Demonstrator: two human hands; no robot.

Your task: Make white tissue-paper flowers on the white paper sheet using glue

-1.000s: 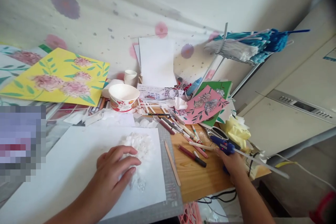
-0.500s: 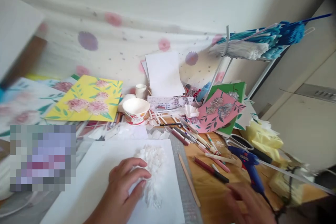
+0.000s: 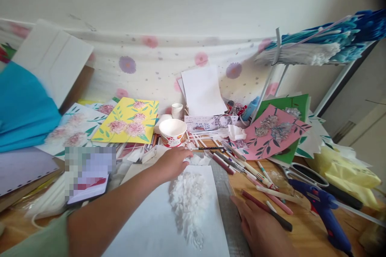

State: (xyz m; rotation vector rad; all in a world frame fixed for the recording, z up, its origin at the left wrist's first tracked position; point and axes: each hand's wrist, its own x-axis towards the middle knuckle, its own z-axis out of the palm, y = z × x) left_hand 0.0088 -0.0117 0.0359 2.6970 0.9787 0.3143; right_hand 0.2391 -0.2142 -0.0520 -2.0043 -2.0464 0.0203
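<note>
My left hand (image 3: pixel 174 164) reaches over the top edge of a white sheet (image 3: pixel 144 221), its fingertips closed at a loose piece of white paper (image 3: pixel 200 160). Below that hand lies a ruffled cluster of small white paper petals (image 3: pixel 189 198) on the sheet, with clear, glossy strands at its lower tip. My right hand (image 3: pixel 261 225) rests on the wooden table beside the grey mat (image 3: pixel 224 186). Its visible fingers are apart and nothing shows in them. A dark red marker (image 3: pixel 256 200) with a black cap lies just above that hand.
A paper bowl (image 3: pixel 173 130) stands behind the sheet. Pens, scissors (image 3: pixel 306 176) and a blue glue gun (image 3: pixel 321 204) crowd the right side. A phone (image 3: pixel 90 180) is at left. Flower pictures on yellow card (image 3: pixel 129 122) and pink card (image 3: pixel 271 136) lean behind.
My left hand has moved from beside the petal cluster up to the loose paper. My right hand has come left, over where a wooden pencil lay. The view has shifted left.
</note>
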